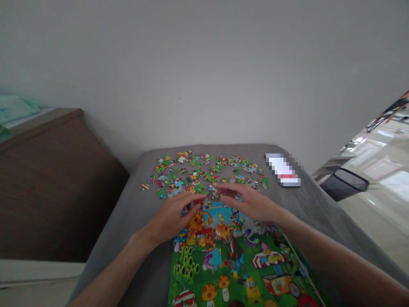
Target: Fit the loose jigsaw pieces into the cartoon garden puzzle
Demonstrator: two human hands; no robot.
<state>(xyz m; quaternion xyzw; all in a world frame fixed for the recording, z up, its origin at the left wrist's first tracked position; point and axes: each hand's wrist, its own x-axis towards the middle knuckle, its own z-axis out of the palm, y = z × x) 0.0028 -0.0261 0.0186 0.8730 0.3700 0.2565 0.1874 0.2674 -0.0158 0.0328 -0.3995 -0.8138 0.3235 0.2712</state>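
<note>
A colourful jigsaw puzzle board point(223, 264) printed with cartoon plants and mushrooms lies in front of me, assembled pieces showing on its upper part. My left hand point(177, 213) hovers over the board's upper left, thumb and fingers apart. On the other side, my right hand point(247, 201) is above the upper right edge, its fingers spread from the thumb. I see no piece in either hand. Just beyond my fingertips are many loose puzzle pieces point(194, 175), scattered in a wide patch. The hands cover part of the board's top edge.
A grey cloth-covered table point(147, 217) bears everything and meets a pale wall at the back. A phone point(283, 169), its screen blurred, lies at the far right. A brown wooden cabinet point(54, 183) stands to the left. Right of the table is a dark-framed object point(347, 185).
</note>
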